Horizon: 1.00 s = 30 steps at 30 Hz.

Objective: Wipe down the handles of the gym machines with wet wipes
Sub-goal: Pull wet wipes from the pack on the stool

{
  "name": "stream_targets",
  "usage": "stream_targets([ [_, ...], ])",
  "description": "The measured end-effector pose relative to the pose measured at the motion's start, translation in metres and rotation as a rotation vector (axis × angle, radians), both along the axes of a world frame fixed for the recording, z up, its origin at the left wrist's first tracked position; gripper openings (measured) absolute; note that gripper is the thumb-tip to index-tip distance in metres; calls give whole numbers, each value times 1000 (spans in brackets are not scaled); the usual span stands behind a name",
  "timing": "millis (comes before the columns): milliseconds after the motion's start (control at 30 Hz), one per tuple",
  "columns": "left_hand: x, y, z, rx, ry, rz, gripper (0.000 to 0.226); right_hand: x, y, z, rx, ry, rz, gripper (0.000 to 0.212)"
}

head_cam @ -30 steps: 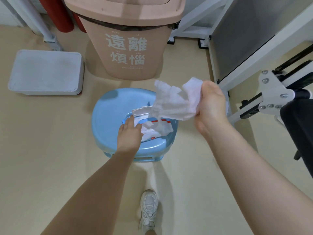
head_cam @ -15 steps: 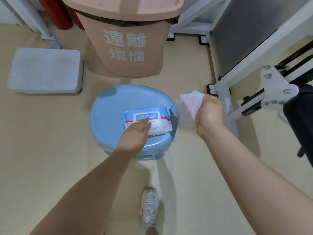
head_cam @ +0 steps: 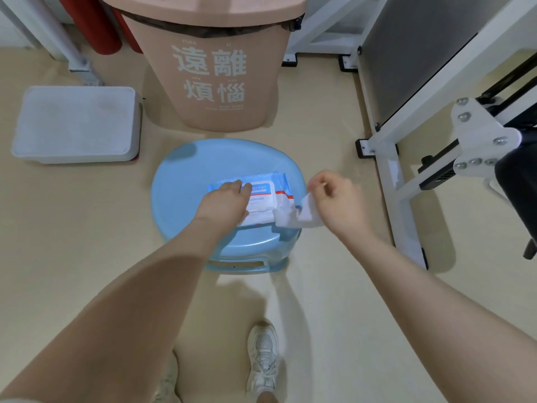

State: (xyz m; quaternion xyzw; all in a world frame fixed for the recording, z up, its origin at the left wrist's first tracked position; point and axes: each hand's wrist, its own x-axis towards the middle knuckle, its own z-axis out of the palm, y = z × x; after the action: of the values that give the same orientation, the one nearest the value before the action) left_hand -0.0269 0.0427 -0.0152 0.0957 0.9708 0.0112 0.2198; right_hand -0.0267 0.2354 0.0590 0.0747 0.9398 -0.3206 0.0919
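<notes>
Our left hand (head_cam: 225, 200) presses flat on the wet wipe pack (head_cam: 263, 196), fingers extended over its lid, not curled. The pack lies on the blue plastic stool (head_cam: 186, 196). Just right of the pack, our right hand (head_cam: 334, 203) is clenched around a crumpled white wet wipe (head_cam: 293, 218), which hangs below the fist and touches the pack's right end.

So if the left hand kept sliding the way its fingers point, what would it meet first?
Judging by this single view, the left hand, already resting on the wipes pack, would cross the pack's far edge onto the blue stool, toward the pink bin.
</notes>
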Motion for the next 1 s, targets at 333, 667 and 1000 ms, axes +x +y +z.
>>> stream_targets([
  [333,-7,-10,-10,271,98,146,43,17,-29,-57,401,-118,583,35],
  [667,-14,-12,-14,323,160,193,31,6,-57,-51,547,-97,642,30],
  [1000,12,-8,-19,542,159,254,27,4,-52,-58,219,-157,479,25],
])
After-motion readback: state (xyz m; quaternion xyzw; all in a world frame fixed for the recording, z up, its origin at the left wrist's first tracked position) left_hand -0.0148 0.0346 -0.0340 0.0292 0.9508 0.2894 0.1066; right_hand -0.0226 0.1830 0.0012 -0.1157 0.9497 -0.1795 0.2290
